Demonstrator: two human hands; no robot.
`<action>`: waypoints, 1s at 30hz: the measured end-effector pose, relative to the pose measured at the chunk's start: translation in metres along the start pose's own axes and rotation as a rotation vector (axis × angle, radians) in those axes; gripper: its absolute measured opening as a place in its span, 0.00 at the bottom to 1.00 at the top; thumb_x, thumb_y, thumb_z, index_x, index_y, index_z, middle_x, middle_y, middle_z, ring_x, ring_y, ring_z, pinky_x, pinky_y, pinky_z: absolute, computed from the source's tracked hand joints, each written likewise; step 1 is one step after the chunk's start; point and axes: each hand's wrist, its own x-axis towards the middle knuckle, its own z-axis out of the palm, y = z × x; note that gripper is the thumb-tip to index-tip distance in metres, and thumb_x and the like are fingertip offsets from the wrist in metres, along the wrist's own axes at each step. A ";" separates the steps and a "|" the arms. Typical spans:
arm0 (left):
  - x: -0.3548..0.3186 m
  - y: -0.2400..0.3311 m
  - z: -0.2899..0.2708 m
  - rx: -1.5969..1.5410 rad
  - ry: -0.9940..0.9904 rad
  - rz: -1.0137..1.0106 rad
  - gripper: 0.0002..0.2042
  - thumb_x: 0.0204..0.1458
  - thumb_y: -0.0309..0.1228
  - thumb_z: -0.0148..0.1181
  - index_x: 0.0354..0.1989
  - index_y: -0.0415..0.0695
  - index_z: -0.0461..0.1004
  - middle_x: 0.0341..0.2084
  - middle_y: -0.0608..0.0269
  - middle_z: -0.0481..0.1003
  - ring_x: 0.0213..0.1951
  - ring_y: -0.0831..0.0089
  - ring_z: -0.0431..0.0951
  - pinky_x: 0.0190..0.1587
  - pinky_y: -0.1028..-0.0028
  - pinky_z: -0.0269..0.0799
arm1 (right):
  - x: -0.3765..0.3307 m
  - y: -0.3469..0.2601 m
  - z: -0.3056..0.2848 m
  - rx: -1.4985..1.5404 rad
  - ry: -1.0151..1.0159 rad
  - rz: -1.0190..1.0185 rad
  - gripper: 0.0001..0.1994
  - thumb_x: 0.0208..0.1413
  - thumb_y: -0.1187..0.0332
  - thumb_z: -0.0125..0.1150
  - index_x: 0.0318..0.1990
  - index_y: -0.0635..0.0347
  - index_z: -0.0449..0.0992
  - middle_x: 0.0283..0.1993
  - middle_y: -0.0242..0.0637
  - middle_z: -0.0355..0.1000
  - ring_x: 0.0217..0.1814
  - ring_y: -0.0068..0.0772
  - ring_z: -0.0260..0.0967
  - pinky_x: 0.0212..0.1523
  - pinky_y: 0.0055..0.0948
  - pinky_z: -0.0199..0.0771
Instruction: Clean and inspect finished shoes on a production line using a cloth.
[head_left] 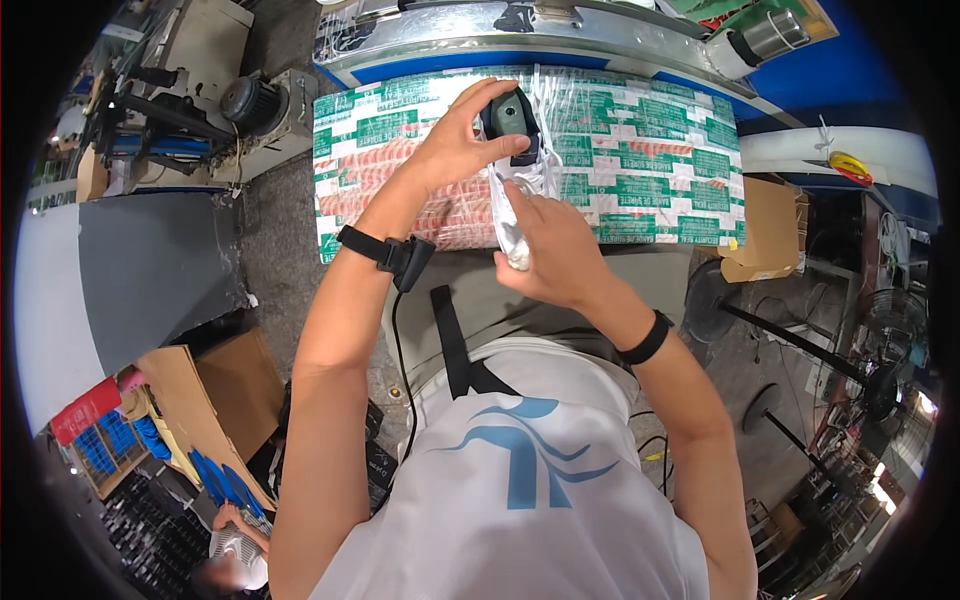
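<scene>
My left hand (pixel 455 145) grips a palm-sized dark green and black object (pixel 511 116), thumb and fingers round its left side and top; its exact kind is not clear. Below it my right hand (pixel 560 245) is closed on a crumpled white strip (pixel 512 243), which looks like plastic or cloth, with the index finger pointing up along it. The strip runs up to the dark object. Both hands are over a wide package (pixel 650 165) covered in green, white and red printed tape and clear wrap. A shiny band of wrap crosses its top near the dark object.
Beyond the package runs a metal machine frame (pixel 420 45) with a blue edge. An open cardboard box (pixel 765 230) stands at right, near fan stands (pixel 790 330). At left are a motor (pixel 250 103) and a grey panel (pixel 160 290). Another person (pixel 238 550) is at lower left.
</scene>
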 end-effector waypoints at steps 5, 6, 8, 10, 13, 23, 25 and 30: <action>0.002 0.008 -0.004 -0.142 -0.034 0.000 0.42 0.56 0.47 0.84 0.79 0.54 0.71 0.81 0.56 0.60 0.79 0.56 0.65 0.71 0.52 0.78 | 0.007 -0.013 -0.014 0.130 -0.067 0.160 0.44 0.50 0.58 0.78 0.73 0.73 0.70 0.43 0.48 0.79 0.46 0.54 0.79 0.48 0.50 0.78; 0.004 0.008 -0.004 -0.145 -0.037 0.002 0.42 0.56 0.47 0.84 0.79 0.54 0.71 0.81 0.56 0.60 0.79 0.56 0.65 0.71 0.52 0.78 | 0.004 -0.014 -0.023 0.241 -0.120 0.235 0.43 0.51 0.59 0.77 0.73 0.73 0.70 0.42 0.49 0.79 0.46 0.55 0.80 0.47 0.50 0.79; 0.004 0.007 -0.008 -0.053 -0.039 0.042 0.41 0.57 0.45 0.83 0.79 0.53 0.71 0.80 0.56 0.61 0.79 0.57 0.66 0.70 0.55 0.81 | -0.013 -0.003 -0.043 0.277 -0.132 0.239 0.42 0.51 0.59 0.76 0.73 0.73 0.71 0.42 0.49 0.79 0.46 0.55 0.80 0.48 0.50 0.79; 0.005 0.007 -0.004 -0.069 -0.031 0.041 0.41 0.58 0.45 0.83 0.79 0.53 0.71 0.80 0.56 0.62 0.79 0.58 0.66 0.69 0.56 0.82 | -0.017 0.003 -0.050 0.310 -0.141 0.244 0.41 0.52 0.60 0.75 0.73 0.72 0.71 0.42 0.49 0.79 0.47 0.55 0.80 0.49 0.50 0.79; 0.005 -0.004 -0.004 -0.047 -0.008 0.071 0.41 0.58 0.45 0.83 0.79 0.53 0.71 0.80 0.56 0.62 0.79 0.58 0.66 0.67 0.59 0.84 | -0.014 0.001 -0.044 0.238 -0.088 0.226 0.42 0.51 0.60 0.76 0.73 0.72 0.70 0.42 0.48 0.78 0.46 0.53 0.78 0.49 0.50 0.78; 0.005 0.013 0.000 -0.118 -0.026 -0.006 0.41 0.57 0.45 0.84 0.79 0.55 0.71 0.79 0.58 0.62 0.78 0.59 0.66 0.66 0.60 0.85 | 0.005 -0.002 -0.016 -0.080 -0.026 -0.010 0.44 0.49 0.57 0.78 0.72 0.73 0.71 0.42 0.44 0.77 0.44 0.48 0.77 0.49 0.46 0.75; 0.004 0.007 0.001 -0.138 -0.014 -0.006 0.41 0.56 0.44 0.84 0.78 0.54 0.71 0.79 0.58 0.62 0.78 0.59 0.66 0.66 0.60 0.85 | 0.007 -0.002 -0.014 -0.039 -0.030 -0.023 0.44 0.49 0.57 0.78 0.71 0.74 0.71 0.42 0.45 0.77 0.44 0.49 0.77 0.49 0.46 0.76; 0.010 0.000 -0.001 0.000 0.008 0.081 0.40 0.56 0.41 0.85 0.76 0.49 0.73 0.76 0.58 0.66 0.76 0.60 0.70 0.67 0.61 0.85 | 0.012 -0.003 -0.020 0.259 -0.144 0.154 0.41 0.50 0.58 0.77 0.71 0.71 0.73 0.43 0.48 0.80 0.45 0.54 0.80 0.49 0.50 0.80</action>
